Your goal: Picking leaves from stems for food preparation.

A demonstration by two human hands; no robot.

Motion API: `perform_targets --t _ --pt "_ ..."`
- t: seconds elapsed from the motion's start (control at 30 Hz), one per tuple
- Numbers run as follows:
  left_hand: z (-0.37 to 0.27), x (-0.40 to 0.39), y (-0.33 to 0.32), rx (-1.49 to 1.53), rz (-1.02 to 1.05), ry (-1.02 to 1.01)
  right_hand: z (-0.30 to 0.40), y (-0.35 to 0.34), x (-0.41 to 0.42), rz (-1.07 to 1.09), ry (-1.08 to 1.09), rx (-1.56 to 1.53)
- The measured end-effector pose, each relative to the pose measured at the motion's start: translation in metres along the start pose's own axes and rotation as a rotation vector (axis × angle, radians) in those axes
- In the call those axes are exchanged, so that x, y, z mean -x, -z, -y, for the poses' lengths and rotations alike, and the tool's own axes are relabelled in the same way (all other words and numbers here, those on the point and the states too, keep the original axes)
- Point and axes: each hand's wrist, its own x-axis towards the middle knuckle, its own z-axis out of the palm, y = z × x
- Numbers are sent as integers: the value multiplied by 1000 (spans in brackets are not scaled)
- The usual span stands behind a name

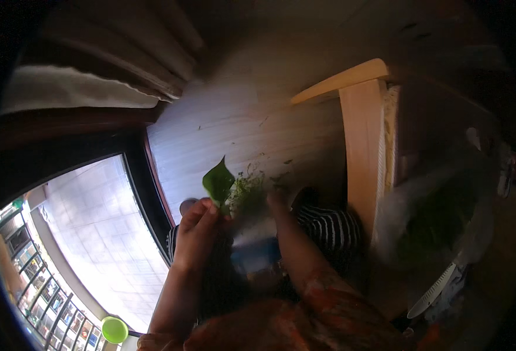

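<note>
My left hand (201, 217) pinches a broad green leaf (218, 182) at its base, the pointed tip upward. Just beyond it, a heap of small green plant scraps (245, 193) lies on the pale floor. My right hand (277, 198) hangs low over the right side of that heap. It is dim and blurred, and I cannot make out whether its fingers hold anything. Below my hands, near my lap, a blurred blue and white thing (255, 254) is only partly visible.
An open doorway (104, 237) on the left shows bright tiles, a railing (42, 281) and a green bucket (114, 330). Wooden furniture (363, 145) stands at right. Behind it are a plastic bag with greens (438, 219) and a serrated knife (431, 291). A curtain (86, 90) hangs upper left.
</note>
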Motion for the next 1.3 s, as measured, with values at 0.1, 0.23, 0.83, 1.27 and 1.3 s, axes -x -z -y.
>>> perform_targets --t 0.1,0.23,0.83,1.27,1.3 --pt "-6 -5 -11 54 21 49 -11 17 -9 -129 -66 -42" --pt "-5 -11 -8 66 63 63 -12 23 -23 -404 -132 -105" --pt "-4 -13 -13 63 25 98 -37 45 -67 -1067 -148 -543" --pt "-14 -16 -19 -83 -57 124 -41 44 -141 -1196 56 -217" --pt "-15 -16 -16 -35 -6 138 -46 48 -145 -1178 92 -87"
